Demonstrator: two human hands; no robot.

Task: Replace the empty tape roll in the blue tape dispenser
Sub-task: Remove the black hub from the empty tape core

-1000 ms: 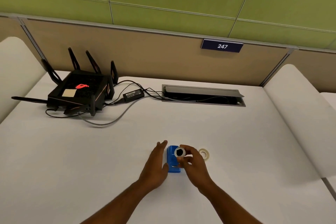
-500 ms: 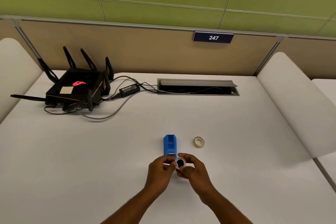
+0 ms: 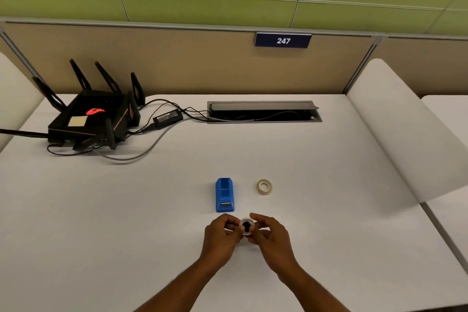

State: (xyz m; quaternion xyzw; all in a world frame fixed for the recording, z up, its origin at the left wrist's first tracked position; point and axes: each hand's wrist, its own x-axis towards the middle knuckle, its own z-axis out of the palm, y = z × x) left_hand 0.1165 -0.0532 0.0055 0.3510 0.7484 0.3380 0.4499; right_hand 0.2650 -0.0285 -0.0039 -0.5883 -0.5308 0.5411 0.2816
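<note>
Both hands, left hand (image 3: 220,235) and right hand (image 3: 272,237), pinch the small white roll (image 3: 247,226) in their fingers below the blue dispenser (image 3: 224,194), with a "247" sign (image 3: 283,40) up back.

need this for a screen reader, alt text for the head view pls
Both hands, left hand and right hand, hold a small white roll with a black core above a white table, near an open blue tape dispenser and a tape roll.
</note>
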